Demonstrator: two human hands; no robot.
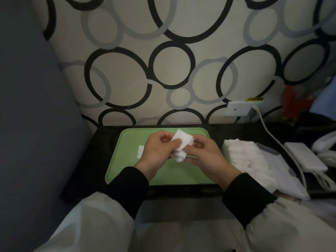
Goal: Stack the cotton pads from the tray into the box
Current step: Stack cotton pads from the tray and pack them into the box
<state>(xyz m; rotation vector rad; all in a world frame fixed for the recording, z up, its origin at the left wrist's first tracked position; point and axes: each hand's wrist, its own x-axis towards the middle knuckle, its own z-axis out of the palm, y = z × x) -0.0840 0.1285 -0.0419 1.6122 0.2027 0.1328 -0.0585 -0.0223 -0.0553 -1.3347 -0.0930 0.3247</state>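
Over the green tray (174, 175) both my hands hold a small bunch of white cotton pads (181, 142). My left hand (156, 151) pinches the pads from the left, thumb on top. My right hand (205, 153) grips them from the right with curled fingers. One more pad (141, 151) lies on the tray, partly hidden behind my left hand. To the right of the tray stands the box (283, 171) with a long row of stacked white pads (241, 153) in it.
The tray sits on a dark table (101, 142) against a wall with a circle pattern. At the right lie a white charger block (305, 159), cables (278, 142) and a wall socket (238, 109). A grey panel stands at the left.
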